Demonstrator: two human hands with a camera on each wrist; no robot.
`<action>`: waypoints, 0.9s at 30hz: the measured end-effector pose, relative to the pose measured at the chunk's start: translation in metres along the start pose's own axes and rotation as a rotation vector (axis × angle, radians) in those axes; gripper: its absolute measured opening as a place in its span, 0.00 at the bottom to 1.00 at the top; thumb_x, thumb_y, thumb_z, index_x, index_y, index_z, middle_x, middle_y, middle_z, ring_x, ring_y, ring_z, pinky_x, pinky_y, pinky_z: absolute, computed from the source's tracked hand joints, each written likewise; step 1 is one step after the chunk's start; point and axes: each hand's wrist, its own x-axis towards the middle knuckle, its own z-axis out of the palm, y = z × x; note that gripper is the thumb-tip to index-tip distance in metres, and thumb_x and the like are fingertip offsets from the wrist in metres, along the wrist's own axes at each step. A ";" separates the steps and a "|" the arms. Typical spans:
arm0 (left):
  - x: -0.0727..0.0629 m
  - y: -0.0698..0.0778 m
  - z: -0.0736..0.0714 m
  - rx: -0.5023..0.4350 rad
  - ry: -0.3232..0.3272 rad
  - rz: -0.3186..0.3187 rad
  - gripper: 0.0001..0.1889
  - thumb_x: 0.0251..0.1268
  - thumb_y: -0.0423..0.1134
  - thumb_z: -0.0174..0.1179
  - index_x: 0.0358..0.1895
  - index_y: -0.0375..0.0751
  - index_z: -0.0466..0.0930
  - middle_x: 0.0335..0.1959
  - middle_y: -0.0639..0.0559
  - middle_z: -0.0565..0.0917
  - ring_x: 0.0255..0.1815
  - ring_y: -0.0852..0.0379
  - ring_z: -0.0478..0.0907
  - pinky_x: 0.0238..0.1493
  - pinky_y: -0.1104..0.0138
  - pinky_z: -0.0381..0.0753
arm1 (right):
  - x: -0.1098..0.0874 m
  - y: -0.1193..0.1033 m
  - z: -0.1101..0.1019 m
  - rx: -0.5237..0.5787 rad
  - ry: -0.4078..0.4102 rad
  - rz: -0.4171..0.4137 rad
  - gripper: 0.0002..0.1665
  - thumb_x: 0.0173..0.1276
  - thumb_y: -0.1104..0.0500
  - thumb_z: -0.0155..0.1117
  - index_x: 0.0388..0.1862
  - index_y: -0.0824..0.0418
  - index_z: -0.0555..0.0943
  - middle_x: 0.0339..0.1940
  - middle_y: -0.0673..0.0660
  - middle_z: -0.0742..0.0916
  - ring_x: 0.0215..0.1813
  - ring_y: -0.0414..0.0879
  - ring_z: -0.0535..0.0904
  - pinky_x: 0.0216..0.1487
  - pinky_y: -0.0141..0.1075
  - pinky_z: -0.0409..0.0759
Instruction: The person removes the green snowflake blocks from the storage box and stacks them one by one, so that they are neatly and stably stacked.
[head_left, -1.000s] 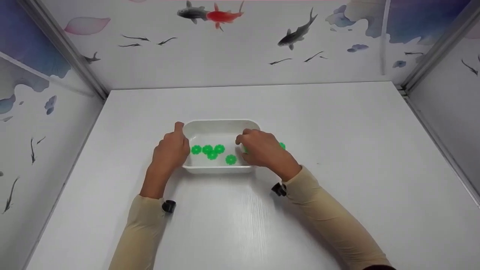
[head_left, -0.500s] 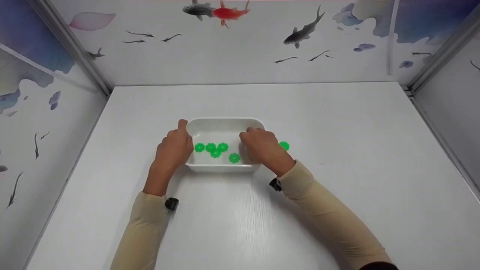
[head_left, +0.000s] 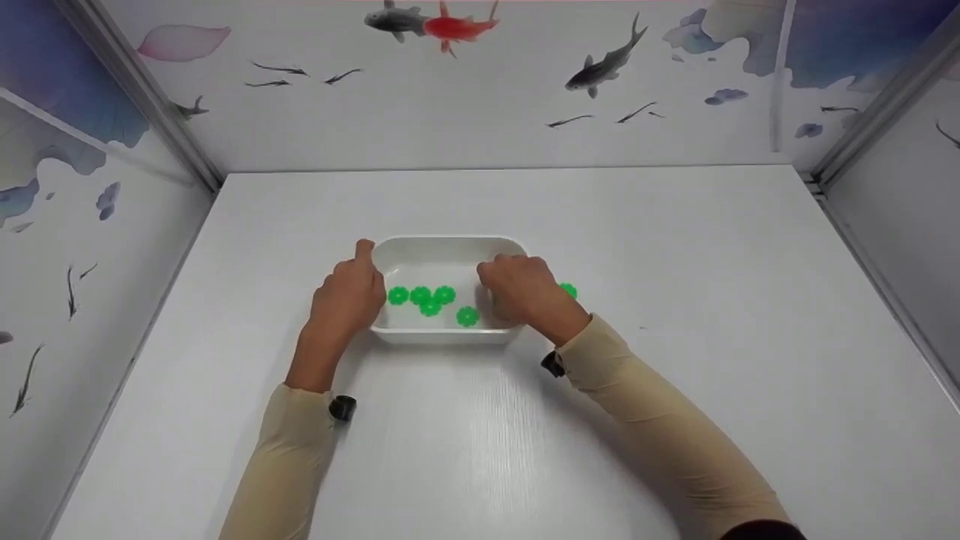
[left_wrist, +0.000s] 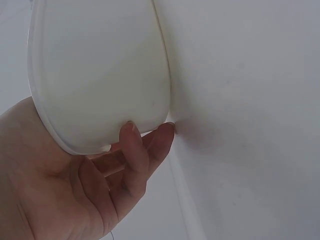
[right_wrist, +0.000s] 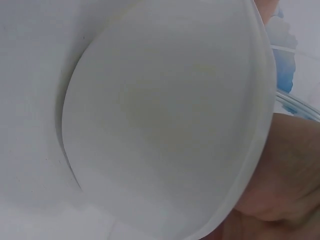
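A white rectangular dish [head_left: 450,336] sits on the table. My left hand [head_left: 346,296] grips its left end; in the left wrist view the fingers [left_wrist: 134,155] curl round the outer wall, with the rim [left_wrist: 75,151] against the palm. Several green flower-shaped pieces [head_left: 430,306] lie on the dish's floor, mostly in its left half, with one piece [head_left: 467,316] nearer the front middle. My right hand [head_left: 521,286] reaches over the right rim, fingers bent down inside. Its fingertips are hidden, and I cannot tell whether they hold a piece. The dish wall [right_wrist: 165,120] fills the right wrist view.
Another green piece [head_left: 568,289] shows just right of the dish, partly behind my right hand. White table surface [head_left: 697,262] surrounds the dish. Panels with painted fish [head_left: 600,67] stand at the back and sides.
My right hand's fingers have dipped deeper into the dish, and the green piece seen beneath them a second ago is now hidden. The left hand keeps its grip. The head view has shifted slightly.
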 end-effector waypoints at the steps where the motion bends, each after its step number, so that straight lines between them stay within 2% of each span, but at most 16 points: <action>1: 0.000 0.000 0.000 0.005 -0.001 -0.001 0.27 0.88 0.41 0.39 0.83 0.37 0.58 0.67 0.30 0.84 0.51 0.37 0.90 0.48 0.42 0.90 | 0.000 0.000 0.001 0.001 0.002 -0.006 0.12 0.73 0.62 0.70 0.53 0.63 0.85 0.39 0.63 0.89 0.33 0.51 0.73 0.40 0.51 0.88; 5: 0.001 0.001 0.001 0.020 -0.004 -0.008 0.27 0.88 0.41 0.38 0.82 0.38 0.58 0.67 0.31 0.84 0.52 0.36 0.91 0.47 0.43 0.91 | -0.001 0.002 0.002 0.029 0.007 -0.016 0.16 0.70 0.59 0.75 0.53 0.64 0.85 0.41 0.63 0.89 0.33 0.52 0.73 0.40 0.50 0.87; 12: 0.001 0.001 0.001 0.022 -0.011 -0.023 0.27 0.88 0.42 0.39 0.82 0.38 0.58 0.66 0.31 0.84 0.51 0.38 0.90 0.50 0.43 0.90 | 0.000 0.003 0.002 0.099 -0.002 -0.010 0.20 0.69 0.56 0.78 0.55 0.62 0.86 0.47 0.62 0.89 0.38 0.54 0.80 0.44 0.50 0.88; 20: 0.001 0.000 0.001 0.013 -0.001 -0.014 0.26 0.88 0.41 0.39 0.81 0.38 0.59 0.66 0.31 0.84 0.53 0.37 0.90 0.51 0.41 0.90 | 0.001 0.004 0.003 0.163 -0.009 -0.008 0.14 0.70 0.56 0.77 0.51 0.60 0.91 0.49 0.59 0.87 0.41 0.52 0.82 0.45 0.49 0.89; 27: 0.002 -0.001 0.002 0.011 0.002 -0.005 0.26 0.87 0.41 0.40 0.80 0.37 0.60 0.66 0.31 0.84 0.55 0.35 0.90 0.52 0.40 0.89 | 0.002 0.006 0.003 0.214 -0.002 -0.004 0.14 0.72 0.57 0.73 0.53 0.60 0.89 0.48 0.58 0.88 0.43 0.51 0.80 0.46 0.47 0.86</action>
